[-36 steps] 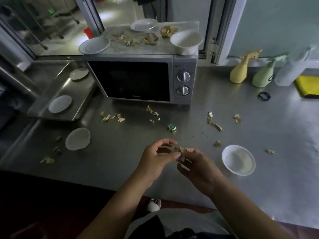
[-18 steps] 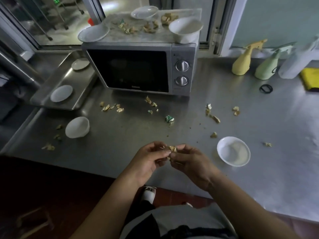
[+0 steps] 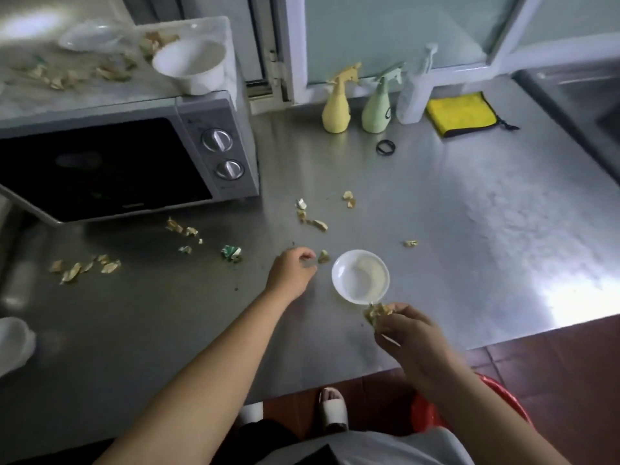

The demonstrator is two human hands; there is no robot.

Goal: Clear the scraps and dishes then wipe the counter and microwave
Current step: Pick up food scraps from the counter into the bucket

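Observation:
The steel counter (image 3: 469, 213) is strewn with tan scraps; one cluster (image 3: 312, 218) lies ahead and another (image 3: 84, 266) to the left. My left hand (image 3: 292, 271) reaches forward with loosely curled fingers, their tips beside a single scrap (image 3: 323, 256), holding nothing. My right hand (image 3: 407, 330) grips a bunch of scraps (image 3: 377, 312) just at the near rim of a small white dish (image 3: 360, 276). The microwave (image 3: 218, 152) stands at the left, with scraps (image 3: 107, 72), a white bowl (image 3: 191, 67) and a blurred plate (image 3: 89, 36) on top.
A yellow spray bottle (image 3: 336, 105), a green one (image 3: 377, 105) and a white one (image 3: 414, 92) stand by the window. A yellow cloth (image 3: 461, 114) and a black ring (image 3: 385, 147) lie nearby. A red bin (image 3: 503, 397) sits below the counter edge. A white bowl (image 3: 13, 340) is at far left.
My hands were together handling scraps; now they are apart. The left has reached forward to a scrap, the right keeps the bunch near the dish. The view swung right.

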